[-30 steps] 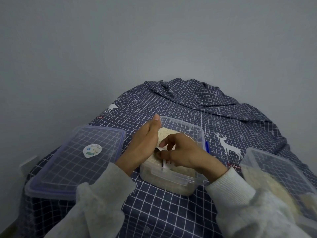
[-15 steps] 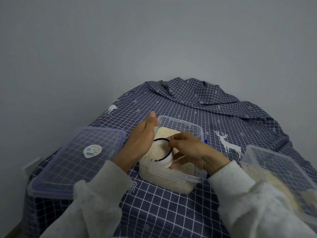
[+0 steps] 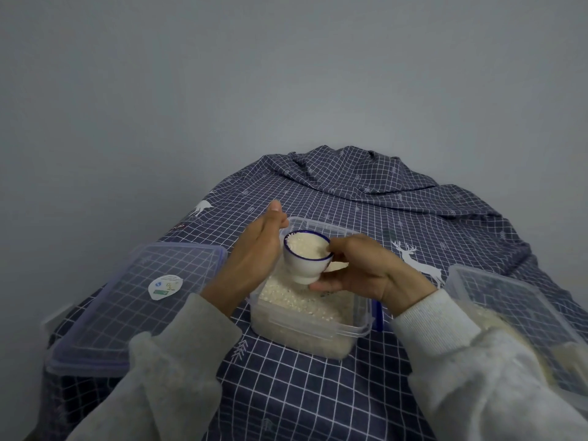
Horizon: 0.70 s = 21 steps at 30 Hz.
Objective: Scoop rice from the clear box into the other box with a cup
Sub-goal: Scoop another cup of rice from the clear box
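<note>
Head view has my right hand (image 3: pixel 359 275) pinching the brimful, glazed, slippery-looking little cup (image 3: pixel 306 256) by rim and base at frame centre over the clear box (image 3: pixel 305 329), left hand (image 3: pixel 254 256) flat and relaxed beside it, loose grains ready to spill.

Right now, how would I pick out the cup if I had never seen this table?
Find the clear box of rice at the middle of the checked cloth. Just above it the right hand holds the cup, with the left hand flat beside it. It is the only small white round thing, with a dark blue rim and rice heaped inside.
</note>
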Available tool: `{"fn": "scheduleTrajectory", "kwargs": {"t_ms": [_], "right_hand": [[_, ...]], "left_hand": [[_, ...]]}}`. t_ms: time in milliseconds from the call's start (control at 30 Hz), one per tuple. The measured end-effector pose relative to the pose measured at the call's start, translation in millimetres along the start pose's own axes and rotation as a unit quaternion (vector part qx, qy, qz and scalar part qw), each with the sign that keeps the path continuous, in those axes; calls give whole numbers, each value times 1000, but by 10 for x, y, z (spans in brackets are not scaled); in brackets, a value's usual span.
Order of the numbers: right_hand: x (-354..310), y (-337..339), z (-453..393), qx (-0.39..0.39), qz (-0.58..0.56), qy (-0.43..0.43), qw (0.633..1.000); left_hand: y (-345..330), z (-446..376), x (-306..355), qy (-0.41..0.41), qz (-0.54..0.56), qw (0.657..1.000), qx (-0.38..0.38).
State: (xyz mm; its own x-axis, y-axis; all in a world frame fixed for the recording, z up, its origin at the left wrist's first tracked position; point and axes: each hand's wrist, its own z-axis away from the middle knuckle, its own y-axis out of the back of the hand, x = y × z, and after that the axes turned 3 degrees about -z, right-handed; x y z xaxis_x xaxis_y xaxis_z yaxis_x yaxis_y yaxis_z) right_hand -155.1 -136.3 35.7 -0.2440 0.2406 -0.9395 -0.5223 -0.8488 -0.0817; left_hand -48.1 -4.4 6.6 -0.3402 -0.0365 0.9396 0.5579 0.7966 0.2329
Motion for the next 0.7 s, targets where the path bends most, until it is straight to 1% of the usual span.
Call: {"fn": "scheduleTrajectory", "kwargs": {"t_ms": [200, 433, 700], "right_hand": [[-55, 140, 86, -25, -55, 20, 998], [-126, 309, 218, -7, -99, 46, 994], [-191, 671, 417, 25, -149, 69, 986]], "left_hand": [[-92, -8, 104, -12, 14, 1000, -11], [-281, -8, 232, -24, 17, 999, -33], [-573, 23, 438, -48, 16, 997, -61]]}}
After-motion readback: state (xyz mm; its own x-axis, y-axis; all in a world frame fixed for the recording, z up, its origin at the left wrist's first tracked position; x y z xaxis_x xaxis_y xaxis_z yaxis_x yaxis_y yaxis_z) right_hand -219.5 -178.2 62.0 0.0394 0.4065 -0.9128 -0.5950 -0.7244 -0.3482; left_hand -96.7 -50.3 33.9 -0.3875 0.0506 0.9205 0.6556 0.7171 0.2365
